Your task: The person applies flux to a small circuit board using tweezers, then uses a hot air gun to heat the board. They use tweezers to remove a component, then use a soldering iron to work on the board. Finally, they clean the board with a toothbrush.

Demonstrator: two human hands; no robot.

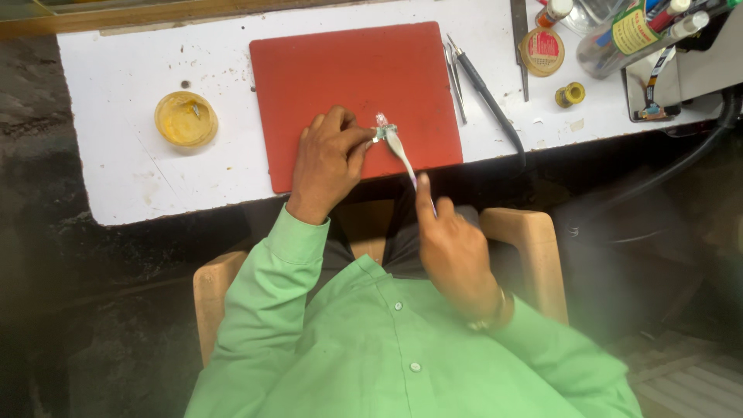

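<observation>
Matt red rubbery mat on scuffed white-painted wood bench, w/ glossy yellow plastic lid.

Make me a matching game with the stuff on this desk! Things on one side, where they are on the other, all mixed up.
Things:
1. red mat
2. yellow dish
3. left hand
4. small yellow spool

Places:
A. far left on the white table
B. pinning a small part on the mat
C. middle of the table
D. right of the mat, near the bottles

Pairs: 1-C, 2-A, 3-B, 4-D
</observation>
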